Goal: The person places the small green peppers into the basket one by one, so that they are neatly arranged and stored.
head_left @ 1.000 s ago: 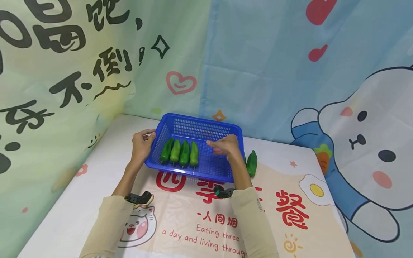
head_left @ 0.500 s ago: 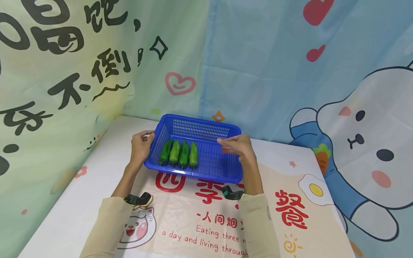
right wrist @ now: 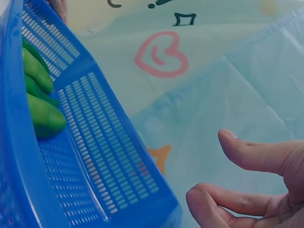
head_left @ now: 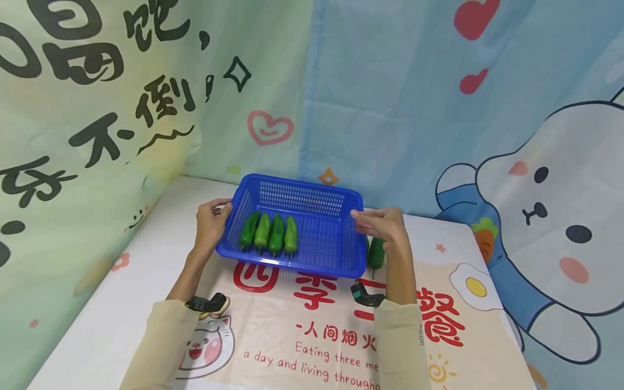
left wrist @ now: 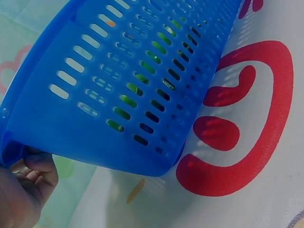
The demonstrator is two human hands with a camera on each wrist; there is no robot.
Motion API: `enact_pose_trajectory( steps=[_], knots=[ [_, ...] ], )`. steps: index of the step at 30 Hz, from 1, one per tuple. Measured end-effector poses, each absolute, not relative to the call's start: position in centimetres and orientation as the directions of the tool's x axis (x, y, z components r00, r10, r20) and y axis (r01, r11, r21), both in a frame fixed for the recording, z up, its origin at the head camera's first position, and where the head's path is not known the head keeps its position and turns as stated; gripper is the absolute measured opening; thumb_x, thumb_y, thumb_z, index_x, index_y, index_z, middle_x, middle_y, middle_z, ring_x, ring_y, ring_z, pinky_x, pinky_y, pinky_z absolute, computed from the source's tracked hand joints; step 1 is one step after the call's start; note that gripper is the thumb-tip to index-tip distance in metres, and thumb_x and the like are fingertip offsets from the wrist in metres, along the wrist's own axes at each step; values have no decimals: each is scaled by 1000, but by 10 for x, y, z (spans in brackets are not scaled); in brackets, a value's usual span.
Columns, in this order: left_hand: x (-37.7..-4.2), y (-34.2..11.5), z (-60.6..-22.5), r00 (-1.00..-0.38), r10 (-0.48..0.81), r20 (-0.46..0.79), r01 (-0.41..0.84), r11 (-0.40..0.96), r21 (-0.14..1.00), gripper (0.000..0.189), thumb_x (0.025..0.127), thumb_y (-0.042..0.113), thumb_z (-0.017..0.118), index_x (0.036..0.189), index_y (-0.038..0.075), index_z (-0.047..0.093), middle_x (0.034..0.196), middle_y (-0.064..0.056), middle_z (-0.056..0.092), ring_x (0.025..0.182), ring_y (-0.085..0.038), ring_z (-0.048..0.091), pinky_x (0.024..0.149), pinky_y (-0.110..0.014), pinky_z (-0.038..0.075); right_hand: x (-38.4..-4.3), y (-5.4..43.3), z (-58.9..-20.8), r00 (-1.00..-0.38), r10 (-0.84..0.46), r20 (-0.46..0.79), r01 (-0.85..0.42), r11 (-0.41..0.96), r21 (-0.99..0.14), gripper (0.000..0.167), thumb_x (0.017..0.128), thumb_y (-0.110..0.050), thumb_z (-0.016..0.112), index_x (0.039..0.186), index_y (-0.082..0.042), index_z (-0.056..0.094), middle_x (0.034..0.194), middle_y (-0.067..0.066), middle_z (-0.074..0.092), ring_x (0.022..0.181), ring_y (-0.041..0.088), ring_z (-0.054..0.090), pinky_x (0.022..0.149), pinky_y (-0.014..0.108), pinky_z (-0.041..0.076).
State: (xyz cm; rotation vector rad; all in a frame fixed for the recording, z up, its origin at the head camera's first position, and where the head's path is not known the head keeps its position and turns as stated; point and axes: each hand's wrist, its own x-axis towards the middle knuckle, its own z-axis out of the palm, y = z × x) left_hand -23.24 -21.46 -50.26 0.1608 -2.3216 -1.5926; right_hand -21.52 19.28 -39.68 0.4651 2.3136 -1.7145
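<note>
A blue plastic basket (head_left: 319, 238) holds several long green peppers (head_left: 275, 235), lying side by side in its left half. My left hand (head_left: 209, 225) grips the basket's left end; the left wrist view shows its curled fingers (left wrist: 43, 166) at the rim. Near the right end is my right hand (head_left: 385, 223), thumb and fingers spread apart with nothing between them. The right wrist view shows this hand (right wrist: 256, 185) apart from the basket wall. Outside the basket, a dark green pepper (head_left: 376, 253) lies under the right hand, partly hidden; a sliver of green shows beside it.
The table is covered by a printed cloth (head_left: 273, 336) with red characters and English text. Behind the basket hangs a pale blue backdrop (head_left: 380, 135), and a green one (head_left: 161, 49) stands at the left. Each wrist wears a small black camera (head_left: 209, 303).
My right hand has moved right, from over the basket's inside to beyond its right rim, passing over the pepper outside. The left hand keeps its grip and the basket stays nearly still.
</note>
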Motion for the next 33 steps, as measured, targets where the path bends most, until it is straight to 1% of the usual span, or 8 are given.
enact_pose_trajectory(
  steps=[8, 14, 17, 20, 24, 29, 31, 33],
  knots=[
    [-231, -218, -504, -942, -277, 191, 72, 388, 919, 30, 110, 15, 64, 128, -5, 76, 86, -21, 76, 61, -1, 58, 55, -18, 46, -210, 202, -406, -907, 219, -359, 408, 252, -877, 67, 97, -38, 85, 146, 3, 64, 144, 24, 70, 126, 35, 75, 113, 47, 55],
    [-231, -218, -505, -942, -275, 193, 75, 387, 919, 29, 110, 15, 64, 128, -5, 77, 85, -22, 75, 60, -1, 58, 54, -18, 46, -205, 210, -415, -883, 279, -377, 441, 223, -869, 71, 95, -40, 86, 146, 3, 64, 147, 25, 68, 131, 37, 72, 129, 59, 36],
    [-230, -216, -507, -944, -268, 191, 75, 389, 918, 30, 110, 14, 64, 128, -6, 76, 83, -20, 75, 60, -2, 58, 54, -18, 46, -201, 218, -421, -876, 296, -382, 451, 219, -865, 70, 95, -40, 86, 145, 4, 65, 148, 26, 67, 134, 39, 70, 131, 65, 29],
    [-229, -215, -507, -946, -267, 184, 71, 384, 921, 29, 110, 14, 63, 128, -6, 76, 83, -19, 75, 60, -2, 58, 54, -18, 45, -198, 226, -428, -868, 314, -384, 461, 227, -858, 70, 95, -41, 86, 144, 5, 65, 148, 26, 67, 134, 40, 70, 129, 65, 32],
    [-227, -214, -507, -944, -278, 176, 63, 372, 926, 29, 110, 14, 63, 128, -5, 76, 84, -19, 75, 61, -2, 58, 54, -19, 46, -200, 235, -436, -859, 336, -387, 471, 222, -853, 71, 95, -40, 86, 145, 5, 64, 149, 26, 66, 135, 40, 70, 127, 58, 40],
    [-229, -214, -505, -941, -289, 175, 59, 371, 927, 29, 111, 15, 63, 128, -4, 76, 85, -19, 75, 61, -2, 59, 54, -18, 46, -206, 246, -448, -831, 371, -414, 504, 190, -843, 72, 93, -41, 87, 147, 2, 64, 150, 23, 67, 136, 38, 70, 127, 56, 41],
    [-231, -213, -504, -942, -285, 180, 65, 373, 926, 29, 111, 15, 63, 129, -5, 76, 85, -19, 75, 61, -2, 59, 54, -18, 46, -208, 252, -453, -821, 383, -424, 512, 163, -844, 71, 93, -39, 89, 146, 2, 65, 148, 22, 68, 132, 35, 72, 125, 54, 44],
    [-232, -213, -504, -942, -278, 189, 73, 377, 923, 29, 110, 14, 64, 128, -6, 76, 83, -17, 74, 60, -2, 58, 54, -18, 45, -208, 258, -459, -807, 401, -433, 519, 133, -844, 68, 93, -36, 89, 144, 4, 67, 146, 23, 69, 121, 32, 78, 122, 51, 48]
  ],
)
